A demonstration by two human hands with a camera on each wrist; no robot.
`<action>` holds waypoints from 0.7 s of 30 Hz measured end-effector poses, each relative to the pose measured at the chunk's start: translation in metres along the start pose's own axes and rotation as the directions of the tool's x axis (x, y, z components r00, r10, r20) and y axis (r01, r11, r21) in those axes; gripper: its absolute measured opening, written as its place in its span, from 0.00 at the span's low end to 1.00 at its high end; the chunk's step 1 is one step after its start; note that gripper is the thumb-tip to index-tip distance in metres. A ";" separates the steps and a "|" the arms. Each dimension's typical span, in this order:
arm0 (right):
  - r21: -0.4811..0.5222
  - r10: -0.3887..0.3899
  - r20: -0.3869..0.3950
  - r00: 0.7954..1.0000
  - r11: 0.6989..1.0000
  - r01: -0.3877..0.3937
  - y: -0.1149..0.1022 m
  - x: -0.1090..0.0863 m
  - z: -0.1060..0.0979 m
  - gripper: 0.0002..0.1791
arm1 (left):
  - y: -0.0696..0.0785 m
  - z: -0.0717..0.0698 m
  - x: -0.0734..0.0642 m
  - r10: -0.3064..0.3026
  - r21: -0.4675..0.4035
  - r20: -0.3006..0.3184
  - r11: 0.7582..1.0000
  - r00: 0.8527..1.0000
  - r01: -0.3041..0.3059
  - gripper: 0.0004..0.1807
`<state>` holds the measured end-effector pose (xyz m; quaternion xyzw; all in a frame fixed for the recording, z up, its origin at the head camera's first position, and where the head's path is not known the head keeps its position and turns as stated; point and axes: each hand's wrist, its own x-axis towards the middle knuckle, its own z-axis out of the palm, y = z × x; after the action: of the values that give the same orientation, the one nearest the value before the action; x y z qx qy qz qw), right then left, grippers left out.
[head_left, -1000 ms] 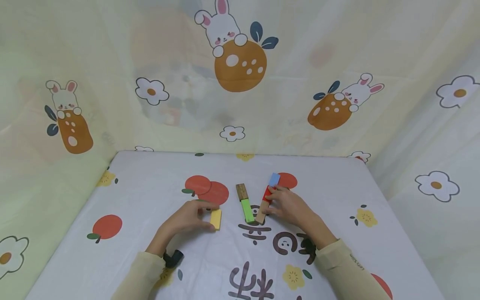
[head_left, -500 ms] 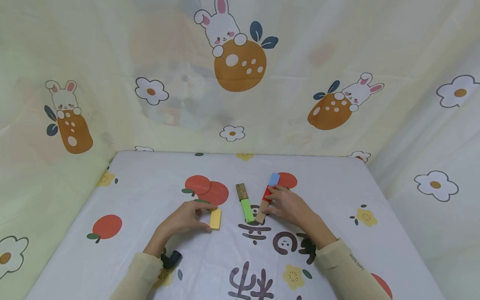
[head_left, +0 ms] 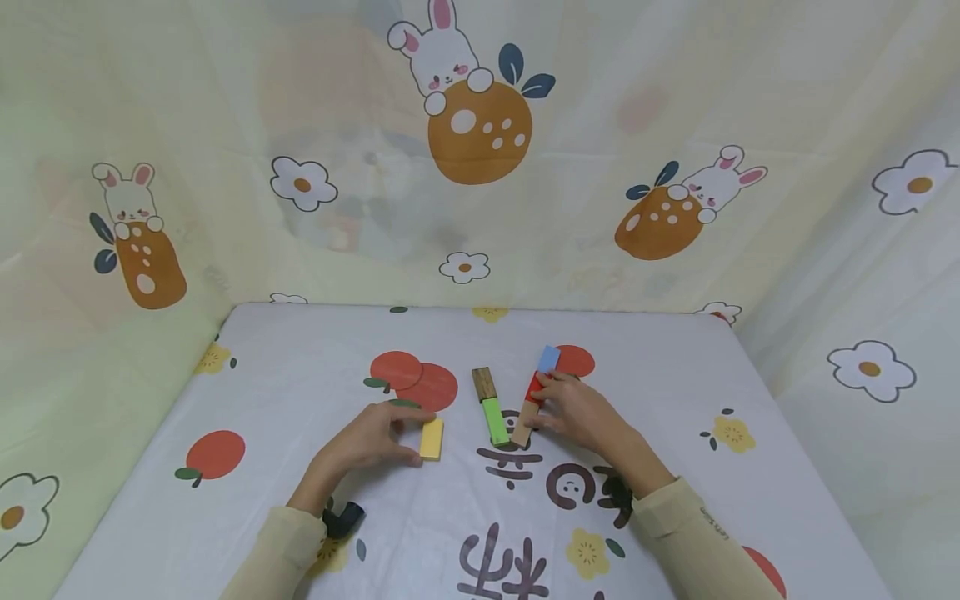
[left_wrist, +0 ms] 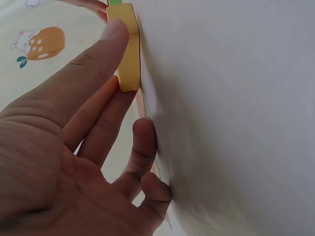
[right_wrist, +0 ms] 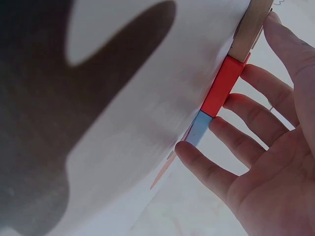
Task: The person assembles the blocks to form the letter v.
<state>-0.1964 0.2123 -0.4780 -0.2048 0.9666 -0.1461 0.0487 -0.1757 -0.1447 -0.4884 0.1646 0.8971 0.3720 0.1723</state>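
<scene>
At the yellow block (head_left: 431, 440), lying on the cloth, my left hand (head_left: 367, 437) has its thumb and fingers spread beside the left edge, near both ends. In the left wrist view the thumb overlaps the yellow block (left_wrist: 130, 59), and fingertips are at its other end; I cannot tell how firmly they touch. My right hand (head_left: 581, 412) rests loosely along a row made of a blue block (head_left: 548, 359), a red block (head_left: 534, 388) and a tan block (head_left: 524, 425). In the right wrist view its fingertips are along the red block (right_wrist: 224, 87), its thumb by the tan block (right_wrist: 250, 32).
A dark brown block (head_left: 483, 384) and a bright green block (head_left: 495, 422) form another row between the hands, end to end. The white tablecloth (head_left: 660, 358) has printed fruit and flowers. A patterned curtain (head_left: 570, 225) rises behind the table.
My left hand has drawn back slightly to the left, its thumb and fingertips easing off the ends of the yellow block, which stays in place. The right hand and its row look unmoved.
</scene>
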 end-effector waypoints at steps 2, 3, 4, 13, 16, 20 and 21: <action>-0.002 0.000 0.000 1.000 1.000 0.000 -0.001 0.000 -0.001 0.30 | 0.000 0.000 0.000 0.006 0.005 -0.003 1.000 1.000 -0.006 0.35; -0.006 -0.001 0.001 1.000 1.000 0.001 -0.001 0.000 -0.001 0.30 | 0.000 0.000 0.000 0.008 0.008 -0.004 1.000 1.000 -0.008 0.35; -0.008 -0.001 0.004 1.000 1.000 0.001 -0.001 0.000 -0.001 0.30 | 0.000 0.000 0.000 0.009 0.013 -0.005 1.000 1.000 -0.009 0.35; -0.006 0.004 0.006 1.000 1.000 -0.004 -0.001 0.000 0.000 0.30 | 0.000 0.002 -0.001 0.022 0.040 -0.024 0.999 0.999 -0.021 0.34; -0.007 0.004 0.006 1.000 1.000 -0.003 0.000 0.000 0.000 0.30 | -0.001 0.002 -0.001 0.026 0.038 -0.024 0.999 0.999 -0.025 0.34; -0.009 0.005 0.006 1.000 1.000 -0.005 0.000 0.000 0.000 0.30 | -0.002 0.001 0.000 0.033 0.030 -0.019 0.999 0.999 -0.032 0.34; -0.010 0.005 0.006 1.000 1.000 -0.005 -0.001 0.000 -0.001 0.30 | -0.003 0.001 0.000 0.034 0.027 -0.016 0.999 0.999 -0.033 0.34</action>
<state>-0.1962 0.2119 -0.4772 -0.2029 0.9678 -0.1403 0.0508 -0.1762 -0.1458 -0.4911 0.1789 0.9005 0.3641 0.1563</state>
